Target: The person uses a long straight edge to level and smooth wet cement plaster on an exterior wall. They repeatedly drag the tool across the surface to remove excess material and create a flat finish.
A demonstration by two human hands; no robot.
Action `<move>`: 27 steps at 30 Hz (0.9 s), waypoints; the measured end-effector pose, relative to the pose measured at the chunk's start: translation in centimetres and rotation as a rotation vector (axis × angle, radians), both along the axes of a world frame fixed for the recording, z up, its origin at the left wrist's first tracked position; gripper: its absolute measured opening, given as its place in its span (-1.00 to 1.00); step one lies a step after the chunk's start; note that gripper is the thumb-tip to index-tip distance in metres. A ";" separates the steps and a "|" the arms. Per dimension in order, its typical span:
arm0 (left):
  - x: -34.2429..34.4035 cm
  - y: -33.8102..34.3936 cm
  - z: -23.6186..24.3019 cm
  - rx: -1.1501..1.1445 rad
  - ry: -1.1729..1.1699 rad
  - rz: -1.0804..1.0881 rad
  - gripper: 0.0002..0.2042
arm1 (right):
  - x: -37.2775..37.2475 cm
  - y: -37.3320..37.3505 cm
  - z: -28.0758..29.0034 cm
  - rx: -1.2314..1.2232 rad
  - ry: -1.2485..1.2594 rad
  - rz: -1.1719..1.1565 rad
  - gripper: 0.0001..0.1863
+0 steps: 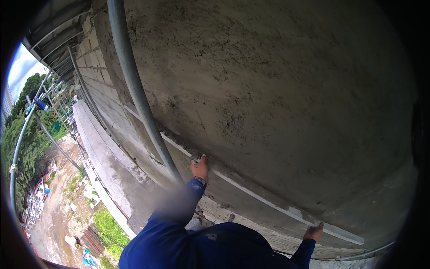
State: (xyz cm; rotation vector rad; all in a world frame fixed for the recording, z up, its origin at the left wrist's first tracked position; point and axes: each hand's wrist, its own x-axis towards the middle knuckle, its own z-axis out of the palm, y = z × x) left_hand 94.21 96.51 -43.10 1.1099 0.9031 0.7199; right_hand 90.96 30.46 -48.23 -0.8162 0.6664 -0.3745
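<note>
A long, pale straightedge bar [264, 197] lies against the grey, freshly plastered wall [268, 98], running diagonally from behind a steel pole to the lower right. My left hand [199, 167] grips the bar just right of that pole [139, 98], fingers curled over its upper edge. My right hand [315, 232] holds it near the lower right end, also with bent fingers. Both forearms are in dark blue sleeves, and grey plaster sits along parts of the bar.
A narrow grey plank walkway [103, 152] runs along the left beside unplastered blockwork [94, 62]. Scaffold tubes [19, 148] line the outer edge, with ground, scattered debris [38, 201] and trees [22, 125] below. A metal-framed overhang [58, 31] is at the upper left.
</note>
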 end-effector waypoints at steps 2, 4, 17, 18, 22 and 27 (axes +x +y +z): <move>0.7 1.8 -0.7 -0.023 -0.019 -0.026 -0.16 | 0.3 1.1 -1.3 0.080 -0.076 0.105 -0.56; 1.5 3.8 -0.9 0.030 -0.003 0.062 -0.23 | 1.0 2.5 -3.3 0.072 0.019 0.127 -0.54; 5.1 16.5 1.5 0.283 0.167 0.433 -0.07 | 5.1 18.2 -14.4 0.205 0.332 0.197 -0.74; 5.2 16.9 1.6 0.270 0.203 0.410 -0.07 | 5.3 18.7 -15.3 0.182 0.299 0.230 -0.76; 4.9 17.6 2.7 0.345 0.365 0.425 -0.08 | 4.3 19.4 -19.7 -0.015 0.197 0.407 -0.79; 4.6 17.7 2.0 0.453 0.397 0.460 -0.14 | 4.4 22.7 -16.9 0.153 0.213 0.270 -0.73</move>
